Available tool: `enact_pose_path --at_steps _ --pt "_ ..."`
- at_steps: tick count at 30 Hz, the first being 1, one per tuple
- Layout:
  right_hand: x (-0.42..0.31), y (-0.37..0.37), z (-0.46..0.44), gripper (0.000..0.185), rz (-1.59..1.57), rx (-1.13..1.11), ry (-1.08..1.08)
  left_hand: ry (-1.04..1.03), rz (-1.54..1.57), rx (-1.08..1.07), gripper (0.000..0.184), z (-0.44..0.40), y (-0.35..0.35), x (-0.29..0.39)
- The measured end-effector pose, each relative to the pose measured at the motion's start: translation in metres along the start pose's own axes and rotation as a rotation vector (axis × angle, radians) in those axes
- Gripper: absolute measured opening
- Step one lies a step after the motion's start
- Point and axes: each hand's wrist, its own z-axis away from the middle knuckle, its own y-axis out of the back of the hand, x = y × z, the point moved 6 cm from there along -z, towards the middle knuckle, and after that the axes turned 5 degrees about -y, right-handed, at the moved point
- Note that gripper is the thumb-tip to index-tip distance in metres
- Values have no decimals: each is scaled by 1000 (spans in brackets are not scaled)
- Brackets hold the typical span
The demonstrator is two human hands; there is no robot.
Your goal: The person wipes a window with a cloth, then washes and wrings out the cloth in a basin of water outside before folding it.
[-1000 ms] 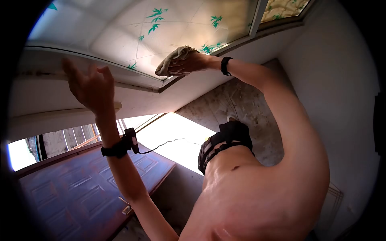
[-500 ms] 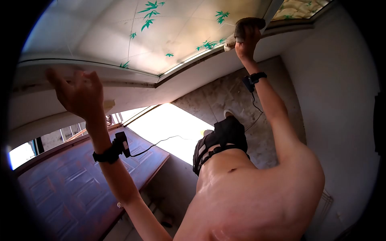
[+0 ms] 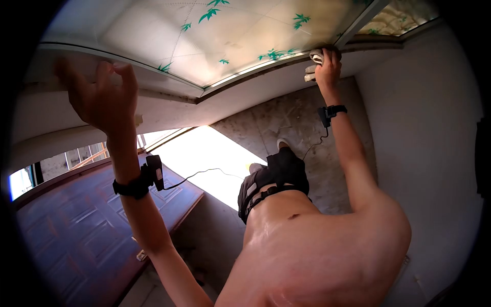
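A folded greyish cloth [image 3: 315, 57] is gripped in my right hand [image 3: 329, 71], at the lower edge of a frosted window pane [image 3: 230, 36] with green leaf patterns, close to the upright frame bar [image 3: 364, 21]. My left hand [image 3: 105, 97] is raised in front of the wall and frame at the left, fingers apart and partly bent, with nothing in it. Each wrist wears a black strap with a small device and a cable.
A blue panelled door [image 3: 87, 225] with a handle [image 3: 141, 254] stands at the lower left. Bright light falls on the floor [image 3: 204, 163] beside my feet. A plain wall [image 3: 424, 128] rises on the right. Railings show through the opening at the left.
My right hand has moved right along the window with the cloth, then slightly down to the frame's lower edge. My left hand has stayed raised with its fingers apart. The view has shifted a little.
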Motion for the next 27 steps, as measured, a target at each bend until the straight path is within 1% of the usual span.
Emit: enact_pose_path --at_steps 2,4,7,9,11,12,14,15,16,18,19,21,22,24,26,27 --pt "-11 3 1 55 45 -37 -9 13 11 5 21 0 0 1" --pt "-40 6 6 52 141 -322 -23 45 42 19 20 -1 -2 2" --pt "-84 -2 39 44 53 -288 90 44 33 60 20 -2 0 5" --pt "-123 -15 62 44 5 -356 103 50 53 65 21 -1 -1 5" --pt "-167 -26 88 43 -63 -380 181 47 75 74 22 2 -3 4" --pt "-191 -32 102 43 -81 -434 197 51 75 81 22 4 -4 4" --pt "-240 -43 130 41 -113 -464 222 52 97 75 23 8 -6 4" --pt "-265 -42 138 45 -147 -526 238 58 116 113 26 8 -4 3" --pt "-285 -52 151 44 -141 -526 264 65 111 115 26 8 -6 2" --pt "-323 -63 174 41 -139 -619 321 33 63 70 25 9 -6 1" --pt "-325 -65 179 41 -141 -621 329 36 40 92 24 9 -2 5" --pt "-330 -66 184 40 -95 -555 331 26 41 90 25 11 -3 3" --pt "-322 -64 182 34 -101 -587 426 13 47 93 25 12 -3 2" --pt "-301 -56 178 29 57 -904 629 27 -19 63 22 11 2 3" --pt "-250 -73 192 27 100 -1038 558 149 256 47 23 17 -6 -5" --pt "-217 -93 199 28 -19 -1145 423 144 304 83 18 18 -1 -5"
